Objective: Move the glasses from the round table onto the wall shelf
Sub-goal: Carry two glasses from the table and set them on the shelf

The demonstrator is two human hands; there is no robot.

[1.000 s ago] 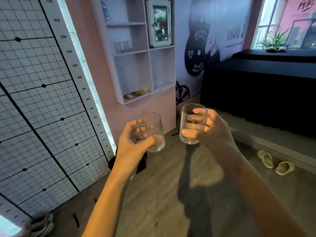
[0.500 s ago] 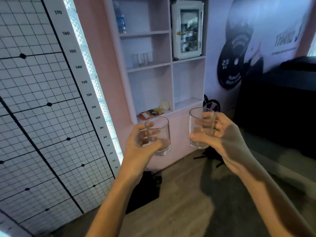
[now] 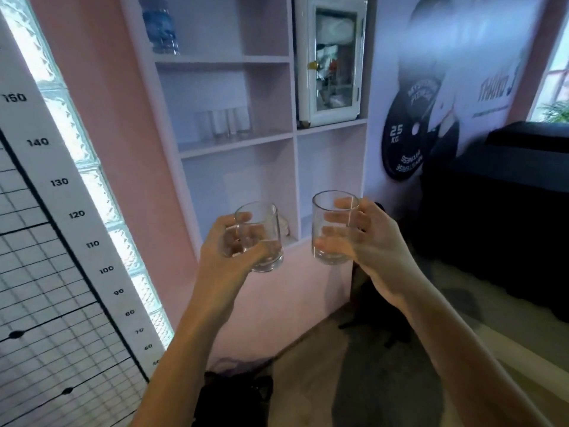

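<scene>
My left hand [image 3: 226, 260] grips a clear empty glass [image 3: 261, 238], held upright in front of the lower part of the white wall shelf [image 3: 237, 146]. My right hand [image 3: 369, 241] grips a second clear glass [image 3: 332, 229], also upright, a little higher and to the right. Both glasses hang in the air below the middle shelf board. On that board stand several clear glasses [image 3: 224, 124] in a row. The round table is out of view.
A water bottle [image 3: 160, 26] stands on the top shelf. A small white glass-door cabinet [image 3: 331, 60] fills the upper right compartment. A height-scale wall panel [image 3: 61, 211] is at left, a black-draped bench [image 3: 498, 211] at right, a dark bag [image 3: 234, 399] on the floor below.
I have come closer to the shelf, which now fills the view. Both hands have risen with their glasses toward the lower compartments.
</scene>
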